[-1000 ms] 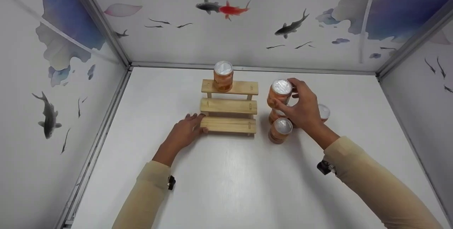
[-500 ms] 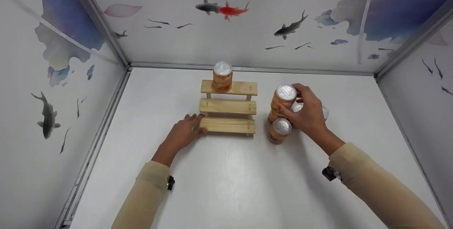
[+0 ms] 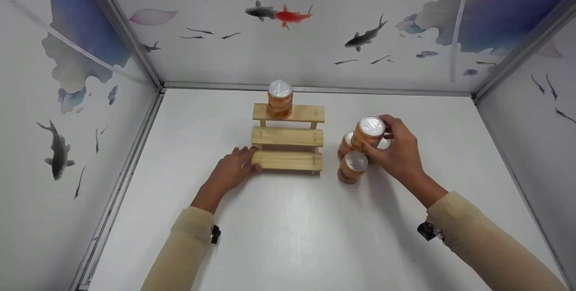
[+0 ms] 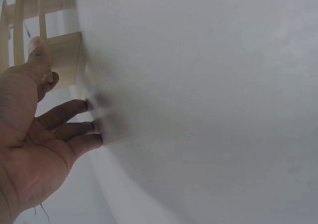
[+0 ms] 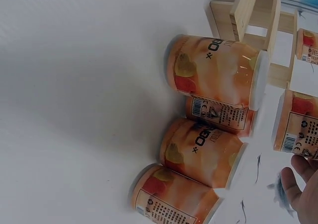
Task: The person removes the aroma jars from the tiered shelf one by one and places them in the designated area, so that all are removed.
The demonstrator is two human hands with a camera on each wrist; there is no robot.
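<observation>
My right hand [image 3: 398, 151] grips an orange-labelled can [image 3: 368, 133] with a silvery lid by its sides. In the right wrist view this held can [image 5: 298, 122] is raised above the level of several matching cans on the table. Among them, a front can [image 3: 352, 168] and a can behind it [image 3: 345, 147] show partly beneath. My left hand [image 3: 231, 167] holds the left end of a three-step wooden rack [image 3: 288, 160]. The left wrist view shows the thumb [image 4: 39, 55] on the lowest step, with the index finger curled under its end. Another can [image 3: 280, 100] stands upright on the top step, towards its left.
A white table [image 3: 283, 228] lies under everything, enclosed by white panels [image 3: 315, 66] printed with fish. Metal framing [image 3: 202, 87] runs along its back edge. The standing cans are clustered to the right of the rack, close under the held can.
My right hand has carried the held can to the right and slightly nearer to me. The left hand stays at the rack's end, and the can on the top step has not moved.
</observation>
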